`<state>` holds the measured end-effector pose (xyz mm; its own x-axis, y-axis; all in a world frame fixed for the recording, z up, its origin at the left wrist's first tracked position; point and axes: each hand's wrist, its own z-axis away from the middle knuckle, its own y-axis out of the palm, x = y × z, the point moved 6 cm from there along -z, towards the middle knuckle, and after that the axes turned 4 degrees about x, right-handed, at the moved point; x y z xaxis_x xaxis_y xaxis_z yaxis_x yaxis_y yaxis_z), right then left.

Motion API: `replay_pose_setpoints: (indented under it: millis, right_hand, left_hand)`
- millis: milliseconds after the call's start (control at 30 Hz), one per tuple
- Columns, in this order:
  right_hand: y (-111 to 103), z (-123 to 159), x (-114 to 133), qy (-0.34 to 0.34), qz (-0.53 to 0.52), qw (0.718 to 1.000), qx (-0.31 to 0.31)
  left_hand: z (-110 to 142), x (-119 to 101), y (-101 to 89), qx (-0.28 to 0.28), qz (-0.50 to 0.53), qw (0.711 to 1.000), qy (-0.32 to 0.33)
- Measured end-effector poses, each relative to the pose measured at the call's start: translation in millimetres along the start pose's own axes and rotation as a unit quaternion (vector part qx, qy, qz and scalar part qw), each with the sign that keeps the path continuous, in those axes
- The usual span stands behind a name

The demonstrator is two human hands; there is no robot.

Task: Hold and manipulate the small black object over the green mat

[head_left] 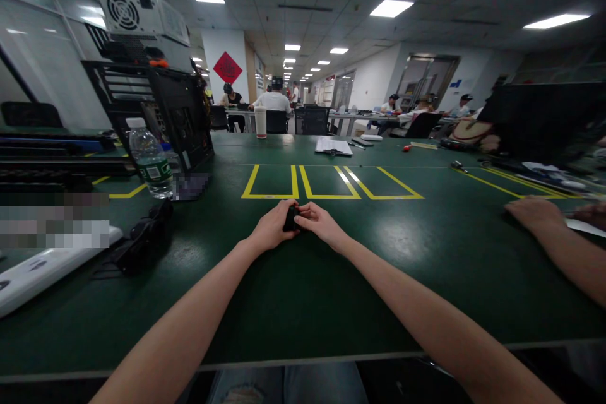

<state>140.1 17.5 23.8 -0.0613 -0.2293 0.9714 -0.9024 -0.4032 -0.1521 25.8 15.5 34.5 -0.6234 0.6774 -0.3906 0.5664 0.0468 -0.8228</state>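
Note:
Both my hands meet on the green table [293, 290], just in front of the yellow taped boxes [331, 183]. Between them is a small black object [290, 219] that I cannot identify. My left hand [272, 227] curls its fingers round the object's left side. My right hand [318, 221] pinches its right side with thumb and fingers. Both forearms stretch out from the table's near edge.
A water bottle [150, 163] and a black computer case [156, 110] with a power supply [142, 12] on top stand at the left. Black cables [142, 237] and a white power strip [42, 268] lie nearer. Another person's hand [537, 211] rests at the right. Papers [334, 146] lie farther back.

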Motion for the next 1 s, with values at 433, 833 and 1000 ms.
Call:
replay_pose_setpoints:
  millis: [433, 833, 1000]
  right_hand:
    - [-2, -4, -8, 0.025, 0.003, 1.000, 0.011]
    - [-1, -7, -11, 0.032, -0.002, 0.999, 0.002]
    - [-3, -5, -7, 0.025, 0.009, 1.000, 0.011]
  left_hand:
    - [-1, 2, 1.3, -0.001, 0.010, 1.000, -0.019]
    - [0, 0, -0.6, -0.003, 0.015, 1.000, -0.006]
    - [0, 0, -0.8, -0.003, 0.018, 1.000, -0.009]
